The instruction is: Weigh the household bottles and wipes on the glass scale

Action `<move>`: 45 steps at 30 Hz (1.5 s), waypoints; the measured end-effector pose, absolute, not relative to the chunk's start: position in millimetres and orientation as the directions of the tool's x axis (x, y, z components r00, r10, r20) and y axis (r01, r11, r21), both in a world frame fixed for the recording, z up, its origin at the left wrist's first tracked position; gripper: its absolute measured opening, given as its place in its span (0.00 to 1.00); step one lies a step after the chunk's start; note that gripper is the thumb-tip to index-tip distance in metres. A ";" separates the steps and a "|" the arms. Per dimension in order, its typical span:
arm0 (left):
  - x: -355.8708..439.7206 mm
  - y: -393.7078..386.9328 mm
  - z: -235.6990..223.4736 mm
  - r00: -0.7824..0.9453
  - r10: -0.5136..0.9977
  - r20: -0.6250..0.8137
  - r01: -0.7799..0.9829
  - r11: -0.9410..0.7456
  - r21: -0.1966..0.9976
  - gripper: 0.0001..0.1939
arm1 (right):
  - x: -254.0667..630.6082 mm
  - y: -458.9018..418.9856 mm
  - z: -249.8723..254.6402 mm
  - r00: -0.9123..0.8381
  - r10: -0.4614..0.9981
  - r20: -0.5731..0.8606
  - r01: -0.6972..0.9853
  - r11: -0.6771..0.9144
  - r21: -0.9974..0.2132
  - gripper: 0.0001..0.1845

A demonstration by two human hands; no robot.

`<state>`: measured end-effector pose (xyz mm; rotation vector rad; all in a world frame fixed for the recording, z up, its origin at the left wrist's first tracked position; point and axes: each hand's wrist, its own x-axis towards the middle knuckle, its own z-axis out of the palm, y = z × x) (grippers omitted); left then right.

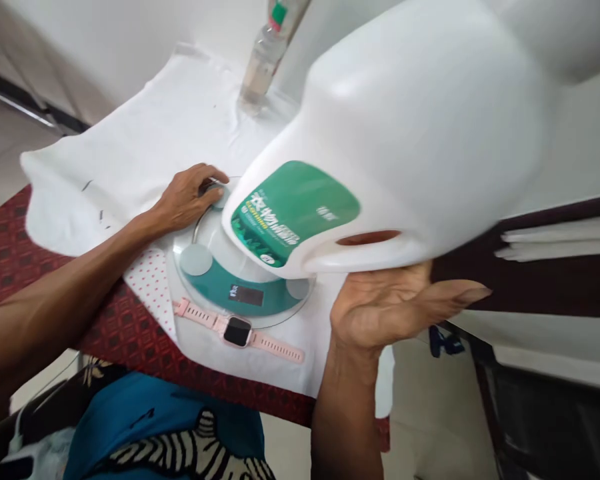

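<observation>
A large white laundry detergent jug (420,127) with a green label tilts over the round glass bathroom scale (275,300), its lower end overlapping the scale. Whether it rests on the glass is hard to tell. My right hand (380,307) is beneath the jug, palm up, bearing its side near the handle, the thumb sticking out and the fingertips hidden behind it. On the scale's far left edge, my left hand (190,193) grips around a round pad with thumb and fingers. A pink-strapped smartwatch (237,331) lies flat in front of the scale.
A clear bottle with a green cap (263,67) stands at the back against the wall. White cloth (180,107) covers much of the table, over a dark red patterned cover (45,273). Floor tiles (430,413) show at the right.
</observation>
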<state>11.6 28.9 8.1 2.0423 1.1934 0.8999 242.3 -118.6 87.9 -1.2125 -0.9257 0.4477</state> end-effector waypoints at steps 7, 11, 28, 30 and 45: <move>10.4 27.9 15.0 0.341 0.921 0.189 0.501 -0.348 0.793 0.11 | 244.2 -111.2 116.6 0.425 0.830 0.361 0.095 0.356 -0.930 0.28; 8.6 27.9 11.6 0.339 0.924 0.177 0.476 -0.331 0.815 0.14 | 239.4 -104.8 124.6 0.507 0.793 0.336 0.103 0.331 -0.938 0.32; 10.0 24.5 14.6 0.336 0.933 0.132 0.502 -0.296 0.812 0.17 | 343.8 -155.7 143.1 0.779 0.295 0.554 0.469 0.314 -0.826 0.26; 10.7 23.5 17.2 0.330 0.937 0.114 0.513 -0.279 0.812 0.19 | 357.2 -149.9 131.4 0.809 0.266 0.524 0.441 0.314 -0.841 0.27; 9.3 25.9 9.1 0.354 0.924 0.147 0.467 -0.311 0.828 0.19 | 362.7 -44.6 79.7 0.861 0.285 0.421 0.345 0.282 -0.895 0.28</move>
